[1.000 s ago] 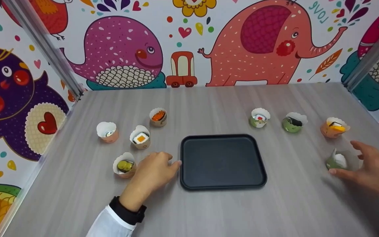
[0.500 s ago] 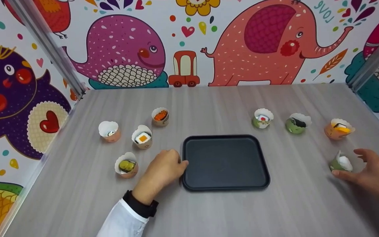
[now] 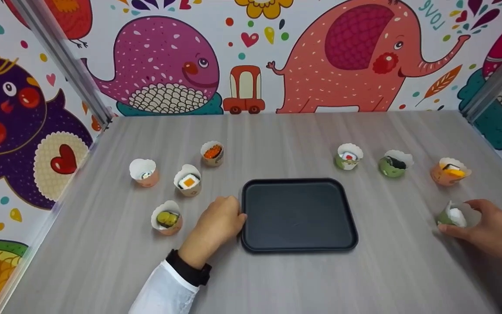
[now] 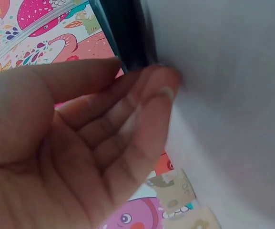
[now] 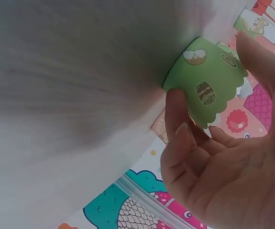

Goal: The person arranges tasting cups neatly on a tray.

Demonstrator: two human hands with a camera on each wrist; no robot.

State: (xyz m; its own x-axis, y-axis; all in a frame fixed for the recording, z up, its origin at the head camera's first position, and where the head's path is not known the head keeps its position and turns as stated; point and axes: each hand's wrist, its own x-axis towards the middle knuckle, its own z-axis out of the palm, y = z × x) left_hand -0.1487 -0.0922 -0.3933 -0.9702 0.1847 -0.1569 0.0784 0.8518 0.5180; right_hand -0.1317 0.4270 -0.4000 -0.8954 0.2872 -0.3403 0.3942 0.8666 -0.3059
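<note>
My left hand [image 3: 214, 224] is at the left edge of a dark rectangular tray [image 3: 299, 216] that lies flat on the table. In the left wrist view, thumb and fingertips pinch the edge of the tray [image 4: 120, 33]. Over on the right, my right hand [image 3: 493, 229] holds a green paper baking cup [image 3: 444, 218] with something white inside. The right wrist view shows the thumb on one side of the printed green cup [image 5: 206, 81] and curled fingers on the other, its base close to the tabletop.
Left of the tray stand paper cups with sushi-like pieces: one white-lined [image 3: 144, 172], one with a white-and-orange piece [image 3: 188, 181], one orange-topped [image 3: 212, 152], one yellow-green [image 3: 167, 218]. Behind the right hand are two green cups [image 3: 347, 162] [image 3: 393, 169] and an orange cup [image 3: 447, 174]. Patterned walls [image 3: 251, 43] enclose the table.
My left hand has moved right onto the tray's edge, its fingers closing there. My right hand's fingers have drawn in around the green cup. The view has shifted slightly.
</note>
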